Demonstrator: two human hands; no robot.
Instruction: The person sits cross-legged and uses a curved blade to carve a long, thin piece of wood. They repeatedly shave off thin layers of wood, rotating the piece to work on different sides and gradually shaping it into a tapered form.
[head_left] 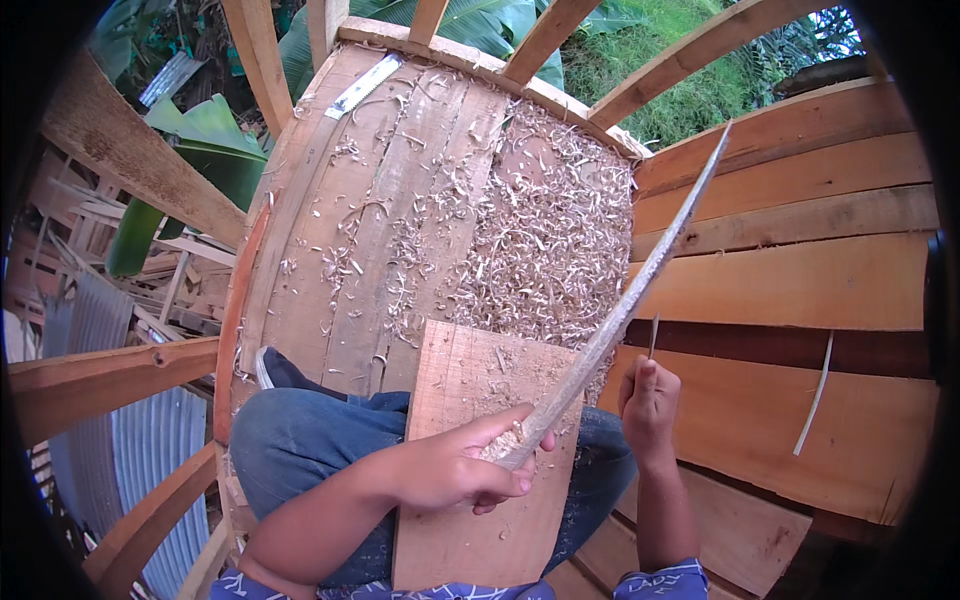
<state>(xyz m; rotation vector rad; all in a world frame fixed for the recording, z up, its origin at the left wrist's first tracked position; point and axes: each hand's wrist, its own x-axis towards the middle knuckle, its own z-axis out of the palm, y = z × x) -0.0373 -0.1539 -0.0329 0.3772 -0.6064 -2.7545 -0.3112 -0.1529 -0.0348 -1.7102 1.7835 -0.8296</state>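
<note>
My left hand (465,465) is wrapped around the thick lower end of a long, tapered wooden stick (625,305). The stick slants up to the right and ends in a narrow point. Pale shaved wood shows at its butt, beside my fingers. To the right, my right hand (650,400) is closed in a fist on a knife, whose thin blade (655,337) points upward, apart from the stick. The knife's handle is hidden in my fingers. A flat wooden board (440,545) lies across my lap beneath the left hand, with a few shavings on it.
Curled wood shavings (550,240) cover much of the plank floor (345,270), thickest ahead to the right. A flat whitish strip (365,85) lies at the far left. Plank walling (790,280) rises on the right, with a thin pale strip (817,395) against it. Wooden posts (140,140) stand left.
</note>
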